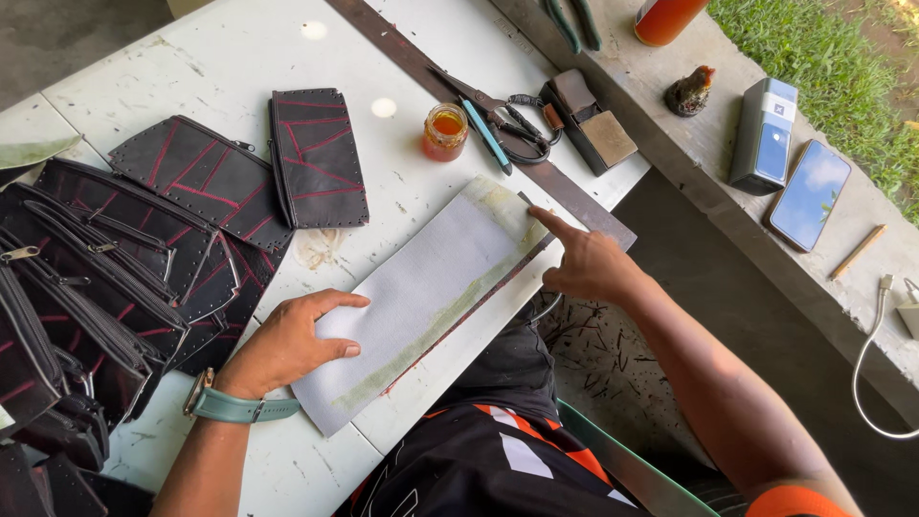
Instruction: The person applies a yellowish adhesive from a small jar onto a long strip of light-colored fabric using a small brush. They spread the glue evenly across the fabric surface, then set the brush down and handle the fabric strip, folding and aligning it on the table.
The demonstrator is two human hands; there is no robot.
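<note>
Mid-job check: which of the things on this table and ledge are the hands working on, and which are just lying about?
In hand:
left hand pressing flat on the grey fabric sheet
right hand, forefinger on the sheet's glue-smeared edge

Lying about:
glue jar
scissors
blue pen
long metal ruler
stitched black leather panels
phone
pencil

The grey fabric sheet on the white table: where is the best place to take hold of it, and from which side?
Probably the near long edge of the grey fabric sheet, coming from the person's side. That edge, with its greenish glue strip, lies at the rim of the white table, so fingers could slip under it. The left hand presses one end flat; the right hand touches the far corner.
</note>
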